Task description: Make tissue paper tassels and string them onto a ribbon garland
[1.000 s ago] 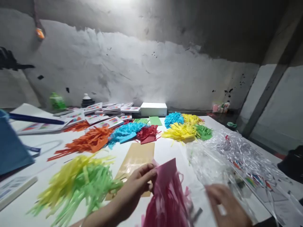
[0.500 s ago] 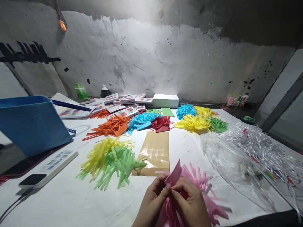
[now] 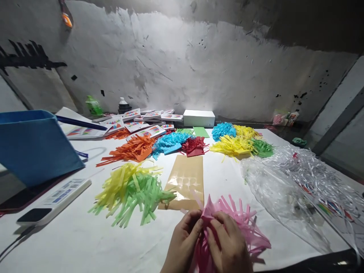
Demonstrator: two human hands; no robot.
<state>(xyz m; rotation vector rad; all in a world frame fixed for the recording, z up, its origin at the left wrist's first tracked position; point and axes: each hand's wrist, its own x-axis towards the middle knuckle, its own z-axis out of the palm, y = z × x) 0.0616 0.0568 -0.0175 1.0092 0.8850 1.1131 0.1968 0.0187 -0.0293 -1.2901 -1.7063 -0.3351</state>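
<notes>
Between my hands is a pink tissue-paper tassel, its cut strips fanning out to the right and hanging down below. My left hand pinches its uncut top part with thumb and fingers. From the other side my right hand grips the same paper, fingers curled close to the left thumb. Just beyond lies a tan sheet with clear round stickers. To its left rests a heap of yellow and light green paper tassels.
A blue fabric box and a white device with a cable stand left. Farther back lie orange, blue and red tassels, printed boxes and a white box. Clear plastic bags spread at right.
The pink paper's raised point between my hands has dropped and folded in. My right fingers have shifted over the paper. The camera view has tilted slightly.
</notes>
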